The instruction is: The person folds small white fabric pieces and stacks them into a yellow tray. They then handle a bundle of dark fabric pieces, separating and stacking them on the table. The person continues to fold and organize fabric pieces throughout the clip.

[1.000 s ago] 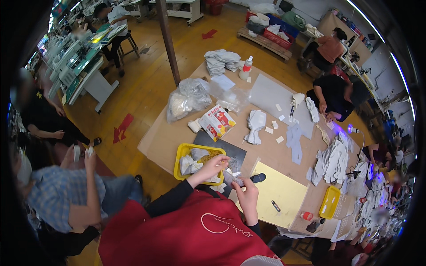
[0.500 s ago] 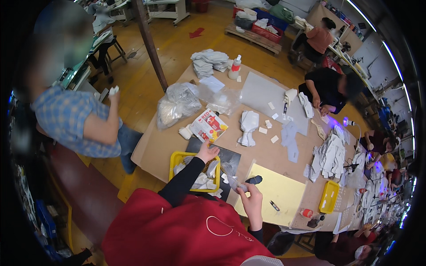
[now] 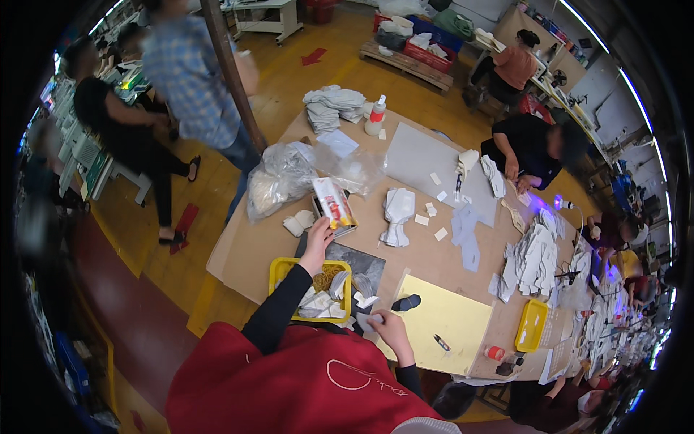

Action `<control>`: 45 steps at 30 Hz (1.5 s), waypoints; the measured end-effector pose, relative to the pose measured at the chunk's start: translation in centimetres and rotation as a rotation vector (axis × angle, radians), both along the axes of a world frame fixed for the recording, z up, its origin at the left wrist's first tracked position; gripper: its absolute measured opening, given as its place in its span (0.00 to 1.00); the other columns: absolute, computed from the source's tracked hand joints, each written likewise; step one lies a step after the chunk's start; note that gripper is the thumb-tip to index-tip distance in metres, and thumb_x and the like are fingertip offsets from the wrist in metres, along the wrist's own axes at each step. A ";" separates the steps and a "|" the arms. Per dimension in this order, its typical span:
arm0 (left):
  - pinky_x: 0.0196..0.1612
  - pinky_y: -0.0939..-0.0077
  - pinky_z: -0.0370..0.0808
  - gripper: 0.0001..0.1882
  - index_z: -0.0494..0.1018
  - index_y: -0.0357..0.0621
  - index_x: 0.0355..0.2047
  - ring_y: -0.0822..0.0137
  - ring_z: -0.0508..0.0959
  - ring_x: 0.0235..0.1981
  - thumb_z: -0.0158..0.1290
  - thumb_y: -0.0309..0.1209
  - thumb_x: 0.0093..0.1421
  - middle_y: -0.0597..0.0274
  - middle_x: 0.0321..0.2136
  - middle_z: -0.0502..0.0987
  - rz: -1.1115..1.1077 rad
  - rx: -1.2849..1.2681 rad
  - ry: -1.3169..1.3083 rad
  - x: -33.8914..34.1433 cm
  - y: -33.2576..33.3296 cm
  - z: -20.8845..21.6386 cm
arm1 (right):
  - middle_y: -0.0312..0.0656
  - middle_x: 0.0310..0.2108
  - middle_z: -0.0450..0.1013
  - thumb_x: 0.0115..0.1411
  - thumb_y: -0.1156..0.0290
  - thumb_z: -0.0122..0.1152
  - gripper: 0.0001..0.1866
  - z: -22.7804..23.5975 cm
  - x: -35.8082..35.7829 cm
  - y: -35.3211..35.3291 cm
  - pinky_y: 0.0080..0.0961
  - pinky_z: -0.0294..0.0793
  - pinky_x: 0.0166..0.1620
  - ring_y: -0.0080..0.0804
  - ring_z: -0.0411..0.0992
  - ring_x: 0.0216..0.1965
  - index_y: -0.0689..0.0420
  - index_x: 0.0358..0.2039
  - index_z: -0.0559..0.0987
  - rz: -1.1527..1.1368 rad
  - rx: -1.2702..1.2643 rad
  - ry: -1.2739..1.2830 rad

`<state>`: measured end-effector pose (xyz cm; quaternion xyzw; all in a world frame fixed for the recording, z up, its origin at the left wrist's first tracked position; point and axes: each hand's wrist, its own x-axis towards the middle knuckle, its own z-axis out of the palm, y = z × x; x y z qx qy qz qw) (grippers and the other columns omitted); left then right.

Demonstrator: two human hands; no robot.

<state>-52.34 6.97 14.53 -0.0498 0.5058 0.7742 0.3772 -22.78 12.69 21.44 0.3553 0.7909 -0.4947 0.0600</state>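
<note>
My left hand (image 3: 316,244) reaches over the yellow basket (image 3: 273,278) and pinches the near edge of a red, white and yellow printed carton (image 3: 335,202). The carton's printed panel is tilted up, with a darker part showing under it. My right hand (image 3: 392,331) is closed on a small grey fabric piece (image 3: 367,322), close to my red apron. Folded pale fabric pieces (image 3: 316,304) and a tan stringy bundle (image 3: 329,278) lie in the basket. A dark grey fabric piece (image 3: 406,302) rests on the yellow board (image 3: 463,318), with thread snips (image 3: 442,342) nearby.
A clear plastic bag (image 3: 278,181) and stacked grey fabric (image 3: 332,105) are farther back, beside a spray bottle (image 3: 376,116). Fabric piles (image 3: 531,257) and a yellow tray (image 3: 532,325) lie right. A co-worker (image 3: 531,148) works across the table; others stand left, near a post (image 3: 235,79).
My left hand has moved up to the carton and taken hold of it, and its panel has tilted up. My right hand has drawn the grey piece nearer me. The checked-shirt person has moved farther back.
</note>
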 end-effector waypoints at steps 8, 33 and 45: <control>0.58 0.69 0.60 0.28 0.58 0.45 0.62 0.69 0.69 0.54 0.45 0.44 0.66 0.61 0.56 0.68 -0.383 -0.077 0.179 -4.3 -1.2 4.9 | 0.37 0.28 0.74 0.59 0.64 0.61 0.21 -2.2 -13.4 0.9 0.20 0.69 0.35 0.22 0.69 0.29 0.62 0.50 0.74 -0.011 -0.461 0.413; 0.47 0.82 0.69 0.17 0.70 0.36 0.50 0.75 0.74 0.41 0.46 0.32 0.65 0.63 0.43 0.77 -0.895 -0.342 0.214 12.9 -8.2 3.0 | 0.46 0.40 0.71 0.57 0.59 0.61 0.35 -11.0 5.6 4.5 0.26 0.72 0.41 0.33 0.72 0.36 0.49 0.63 0.60 -0.896 -0.223 0.099; 0.49 0.82 0.68 0.18 0.68 0.42 0.53 0.76 0.73 0.43 0.45 0.35 0.67 0.64 0.45 0.76 -0.778 -0.323 0.151 13.4 -10.2 5.2 | 0.51 0.54 0.63 0.50 0.74 0.65 0.41 -9.9 1.8 2.8 0.31 0.66 0.55 0.38 0.64 0.55 0.56 0.63 0.55 -0.847 -0.346 0.614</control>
